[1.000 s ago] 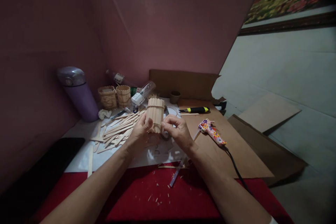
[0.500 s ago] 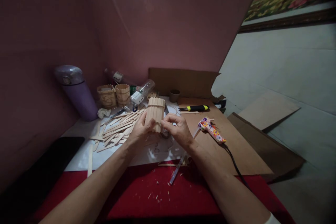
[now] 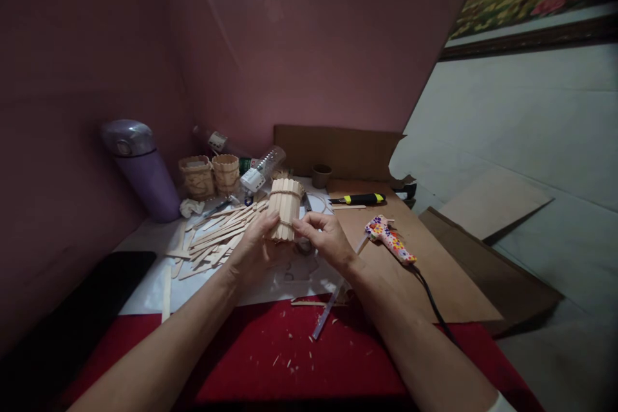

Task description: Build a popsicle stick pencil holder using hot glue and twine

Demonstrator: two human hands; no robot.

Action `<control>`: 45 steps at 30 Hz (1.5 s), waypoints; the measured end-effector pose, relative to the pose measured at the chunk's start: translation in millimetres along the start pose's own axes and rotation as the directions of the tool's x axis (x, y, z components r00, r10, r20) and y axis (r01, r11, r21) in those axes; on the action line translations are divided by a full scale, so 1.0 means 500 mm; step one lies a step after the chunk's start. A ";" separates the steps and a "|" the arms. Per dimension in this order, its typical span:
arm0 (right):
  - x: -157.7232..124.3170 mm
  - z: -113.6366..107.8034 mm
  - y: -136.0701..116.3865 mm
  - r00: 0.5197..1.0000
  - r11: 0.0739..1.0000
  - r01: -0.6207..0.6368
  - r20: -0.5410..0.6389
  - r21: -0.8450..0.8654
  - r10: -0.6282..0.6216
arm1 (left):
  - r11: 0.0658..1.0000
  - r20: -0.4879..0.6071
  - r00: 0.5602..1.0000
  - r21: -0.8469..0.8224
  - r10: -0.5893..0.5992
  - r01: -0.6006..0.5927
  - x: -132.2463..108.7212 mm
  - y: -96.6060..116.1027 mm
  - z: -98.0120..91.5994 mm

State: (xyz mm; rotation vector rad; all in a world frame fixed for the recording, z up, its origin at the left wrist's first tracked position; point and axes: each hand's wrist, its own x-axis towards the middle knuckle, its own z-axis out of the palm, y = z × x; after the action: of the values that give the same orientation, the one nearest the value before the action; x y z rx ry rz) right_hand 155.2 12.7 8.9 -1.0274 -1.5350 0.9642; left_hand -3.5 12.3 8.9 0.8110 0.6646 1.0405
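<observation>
A holder made of flat wooden sticks [image 3: 280, 209] is held above the white sheet [image 3: 140, 286], near the middle of the work surface, with its upper end leaned slightly to the right. It is grasped at its lower left by the left hand [image 3: 255, 241], whose thumb is laid across the front. An upper cord [image 3: 286, 192] is wrapped around the sticks near the top, and a lower cord [image 3: 285, 224] is seen near the bottom. The thumb and forefinger of the right hand [image 3: 328, 239] are brought together at the lower right edge, touching the holder; whether the lower cord is pinched between them cannot be told. Loose sticks [image 3: 219, 236] are heaped to the left of the holder. To the right, a flower-patterned glue gun [image 3: 392, 241] is laid on a cardboard sheet [image 3: 449, 293], and a yellow-and-black cutter [image 3: 362, 199] is placed farther back. Nearer the front edge, a translucent glue stick [image 3: 322, 320] is left lying on the red cloth [image 3: 270, 373], among scattered wood scraps [image 3: 290, 364]
</observation>
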 end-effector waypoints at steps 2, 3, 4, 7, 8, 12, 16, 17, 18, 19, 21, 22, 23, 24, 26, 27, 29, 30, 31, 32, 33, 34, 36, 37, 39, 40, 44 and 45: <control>0.000 0.001 0.002 1.000 0.999 -0.023 0.000 0.027 0.023 | 0.999 0.013 1.000 -0.040 -0.025 0.026 0.001 -0.001 -0.003; -0.001 0.000 0.003 1.000 0.999 -0.030 -0.001 0.040 0.030 | 0.998 0.021 0.999 -0.059 -0.030 0.031 0.003 -0.002 -0.004; -0.001 0.000 0.003 0.999 0.998 -0.032 -0.003 0.050 0.032 | 0.997 0.025 0.999 -0.077 -0.029 0.030 0.004 -0.002 -0.005; 0.000 -0.001 0.003 1.000 0.999 0.002 -0.018 0.051 -0.001 | 0.993 0.026 0.999 -0.116 -0.022 0.025 0.006 -0.003 -0.005; 0.000 -0.002 0.004 1.000 0.999 0.019 -0.022 0.045 -0.018 | 0.992 0.029 0.999 -0.127 -0.021 0.025 0.006 -0.003 -0.005; 0.003 -0.001 0.006 0.998 0.998 0.055 -0.035 0.021 -0.054 | 0.987 0.047 0.999 -0.160 -0.017 0.024 0.004 -0.003 -0.007; 0.001 0.001 0.006 0.999 0.998 0.050 -0.017 0.025 -0.049 | 0.976 0.072 0.997 -0.213 -0.034 0.049 0.004 -0.002 -0.013; 0.000 0.002 0.006 0.999 0.998 0.049 -0.019 0.029 -0.048 | 0.972 0.086 0.995 -0.227 -0.042 0.061 0.005 -0.002 -0.015; -0.001 0.003 0.007 0.998 0.998 0.052 -0.030 0.029 -0.051 | 0.969 0.100 0.994 -0.235 -0.051 0.074 0.006 -0.002 -0.017; -0.002 0.004 0.007 0.997 0.998 0.057 -0.049 0.023 -0.056 | 0.968 0.111 0.992 -0.239 -0.058 0.083 0.007 -0.003 -0.018; -0.002 0.006 0.009 0.994 0.998 0.066 -0.091 0.008 -0.065 | 0.967 0.127 0.990 -0.238 -0.059 0.088 0.010 -0.003 -0.022; -0.002 0.006 0.011 0.992 0.997 0.071 -0.105 0.004 -0.070 | 0.968 0.128 0.991 -0.239 -0.049 0.078 0.011 -0.003 -0.024; -0.001 0.007 0.012 0.991 0.997 0.076 -0.110 0.005 -0.075 | 0.968 0.126 0.992 -0.245 -0.030 0.060 0.013 -0.003 -0.026; 0.000 0.008 0.013 0.991 0.997 0.082 -0.106 0.012 -0.080 | 0.967 0.121 0.993 -0.253 -0.005 0.035 0.015 -0.003 -0.028; 0.000 0.010 0.013 0.993 0.995 0.088 -0.083 0.037 -0.084 | 0.963 0.117 0.992 -0.269 0.039 -0.006 0.018 -0.003 -0.035; -0.001 0.011 0.012 0.994 0.995 0.087 -0.075 0.051 -0.083 | 0.962 0.127 0.991 -0.274 0.046 -0.010 0.020 -0.004 -0.038; -0.004 0.013 0.006 0.994 0.993 0.082 -0.079 0.084 -0.075 | 0.959 0.166 0.985 -0.284 0.041 0.008 0.022 -0.004 -0.045; -0.006 0.014 0.003 0.993 0.991 0.081 -0.088 0.103 -0.072 | 0.956 0.182 0.982 -0.294 0.045 0.011 0.023 -0.004 -0.047; -0.009 0.015 -0.002 0.993 0.989 0.080 -0.098 0.123 -0.069 | 0.952 0.189 0.980 -0.307 0.056 0.005 0.023 -0.004 -0.048; -0.012 0.017 -0.006 0.992 0.987 0.079 -0.104 0.142 -0.065 | 0.947 0.188 0.980 -0.321 0.070 -0.006 0.023 -0.004 -0.048; -0.015 0.018 -0.010 0.992 0.984 0.079 -0.108 0.159 -0.062 | 0.942 0.181 0.980 -0.335 0.086 -0.021 0.023 -0.003 -0.048; -0.018 0.020 -0.014 0.991 0.982 0.084 -0.113 0.170 -0.066 | 0.938 0.173 0.980 -0.346 0.101 -0.035 0.022 -0.003 -0.048; -0.023 0.023 -0.019 0.987 0.979 0.112 -0.130 0.169 -0.090 | 0.936 0.179 0.978 -0.349 0.104 -0.036 0.020 -0.001 -0.048; -0.025 0.025 -0.021 0.984 0.979 0.128 -0.144 0.161 -0.106 | 0.937 0.187 0.977 -0.347 0.099 -0.029 0.019 0.000 -0.047; -0.028 0.028 -0.020 0.978 0.979 0.150 -0.167 0.137 -0.126 | 0.938 0.201 0.975 -0.347 0.090 -0.015 0.018 0.001 -0.045; -0.029 0.029 -0.019 0.976 0.980 0.153 -0.173 0.125 -0.130 | 0.938 0.204 0.975 -0.348 0.086 -0.010 0.018 0.002 -0.044; -0.031 0.031 -0.012 0.971 0.984 0.161 -0.190 0.075 -0.144 | 0.934 0.187 0.979 -0.357 0.078 -0.006 0.017 0.005 -0.036; -0.031 0.031 -0.011 0.970 0.984 0.163 -0.194 0.065 -0.148 | 0.934 0.176 0.981 -0.358 0.075 -0.007 0.017 0.005 -0.034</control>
State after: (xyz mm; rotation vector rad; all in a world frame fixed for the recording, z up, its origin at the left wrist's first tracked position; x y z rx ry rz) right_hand 141.0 -4.9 6.8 -0.9004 -1.3864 0.7896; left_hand -15.3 25.5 0.7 0.5959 0.2854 1.0682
